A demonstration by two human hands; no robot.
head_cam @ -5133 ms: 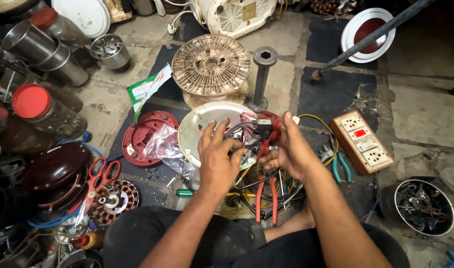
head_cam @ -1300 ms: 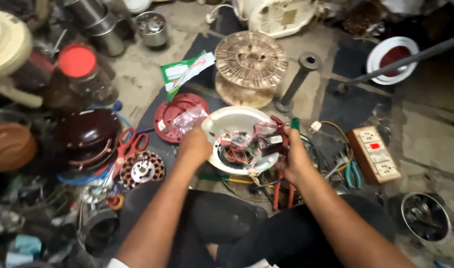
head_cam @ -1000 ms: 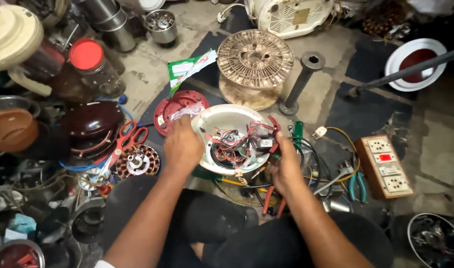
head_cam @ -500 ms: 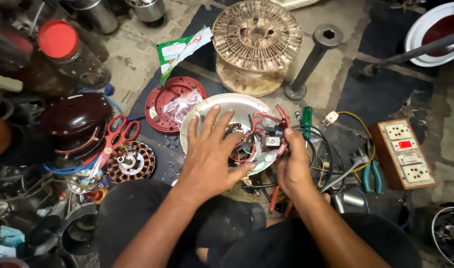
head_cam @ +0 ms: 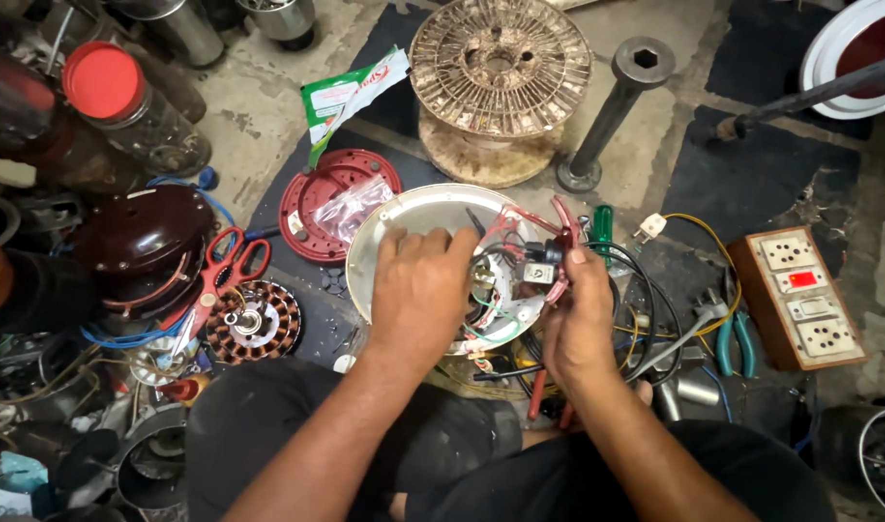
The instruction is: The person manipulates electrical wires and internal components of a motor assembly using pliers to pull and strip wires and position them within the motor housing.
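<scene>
A round white fan housing [head_cam: 404,217] lies on the floor in front of me, with a tangle of red, green and black wires [head_cam: 505,275] inside it. My left hand [head_cam: 418,290] rests flat on the housing, fingers spread toward its far rim. My right hand [head_cam: 578,319] grips the wire bundle at the housing's right side, thumb up beside a small black part [head_cam: 549,253]. A green-handled screwdriver [head_cam: 603,230] lies just beyond my right hand.
A red round cover [head_cam: 317,188] with a plastic bag lies left of the housing. Red scissors [head_cam: 220,275] and a copper-wound stator [head_cam: 254,319] sit farther left. A rusty wire spool [head_cam: 501,72], a metal post [head_cam: 612,106] and a wooden socket board [head_cam: 800,295] surround the spot.
The view has tilted and moved closer. My left hand has settled flat on the housing, and my right hand has closed on the wires at its right side.
</scene>
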